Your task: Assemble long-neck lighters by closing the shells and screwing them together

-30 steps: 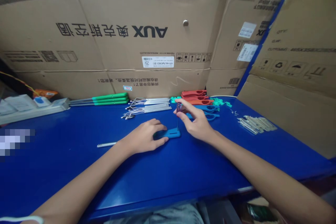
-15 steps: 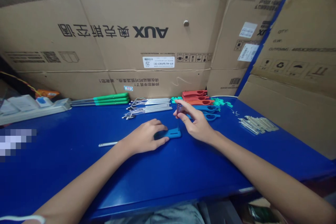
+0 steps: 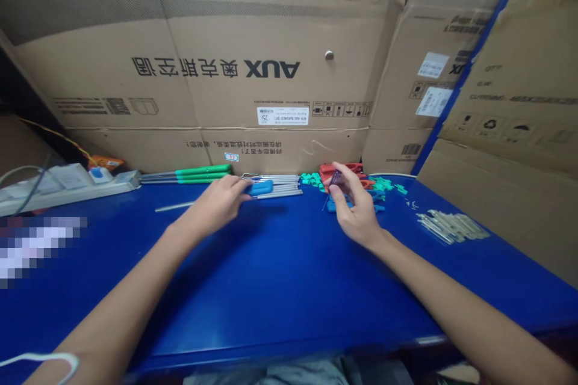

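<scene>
My left hand (image 3: 220, 203) is closed on a blue plastic handle (image 3: 262, 187), raised over the far part of the table. A thin metal rod (image 3: 174, 207) sticks out to the left beyond my wrist, in line with the handle; their join is hidden by the hand. Between thumb and fingers, my right hand (image 3: 356, 207) grips a small screwdriver (image 3: 335, 178) with a dark purple handle, its thin shaft slanting down. Behind the right hand lie red handles (image 3: 350, 168) and blue handles (image 3: 333, 207). Silver rods with wires (image 3: 286, 185) lie just past the held handle.
Green-handled tools (image 3: 203, 173) lie at the back left beside a white power strip (image 3: 121, 181). Small teal pieces (image 3: 388, 184) are scattered near the handles. Clear flat strips (image 3: 454, 227) lie at right. Cardboard walls (image 3: 235, 24) border the blue table (image 3: 271, 289).
My left hand has lifted the blue handle with its rod off the table, moving it back and left. The screwdriver has come away from the handle and tilted as my right hand moved right.
</scene>
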The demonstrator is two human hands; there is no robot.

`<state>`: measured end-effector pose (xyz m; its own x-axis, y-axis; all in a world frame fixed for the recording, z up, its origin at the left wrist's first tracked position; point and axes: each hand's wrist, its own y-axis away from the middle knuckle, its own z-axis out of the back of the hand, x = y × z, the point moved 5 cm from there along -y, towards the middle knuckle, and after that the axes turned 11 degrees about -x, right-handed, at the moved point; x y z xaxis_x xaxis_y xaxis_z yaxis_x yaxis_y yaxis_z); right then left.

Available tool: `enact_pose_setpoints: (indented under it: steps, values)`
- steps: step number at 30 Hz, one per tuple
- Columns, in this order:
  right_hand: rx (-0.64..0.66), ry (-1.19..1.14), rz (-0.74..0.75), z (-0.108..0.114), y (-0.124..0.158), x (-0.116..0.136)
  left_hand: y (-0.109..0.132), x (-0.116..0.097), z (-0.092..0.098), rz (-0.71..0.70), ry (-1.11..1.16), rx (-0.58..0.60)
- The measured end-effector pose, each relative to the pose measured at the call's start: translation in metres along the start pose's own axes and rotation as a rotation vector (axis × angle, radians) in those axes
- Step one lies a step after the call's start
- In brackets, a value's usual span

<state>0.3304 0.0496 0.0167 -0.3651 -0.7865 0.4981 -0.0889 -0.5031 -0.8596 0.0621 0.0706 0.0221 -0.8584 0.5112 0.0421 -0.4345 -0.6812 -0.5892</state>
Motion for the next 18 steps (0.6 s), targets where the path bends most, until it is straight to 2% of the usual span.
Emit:
enact_pose_setpoints:
  steps: [5, 8, 13, 18]
  values:
    - [0.044, 0.004, 0.008, -0.004, 0.002, 0.002, 0.012, 0.075, 0.01, 0.056, -0.059, 0.036]
    - [0.072, 0.006, 0.009, -0.005, 0.003, 0.003, 0.028, 0.107, 0.008, 0.084, -0.08, 0.076]
    - [0.076, 0.011, 0.006, -0.006, 0.006, -0.001, 0.051, 0.137, -0.007, 0.15, -0.101, 0.119]
    - [0.082, 0.022, 0.028, -0.007, 0.007, -0.001, 0.051, 0.151, -0.024, 0.185, -0.049, 0.125]
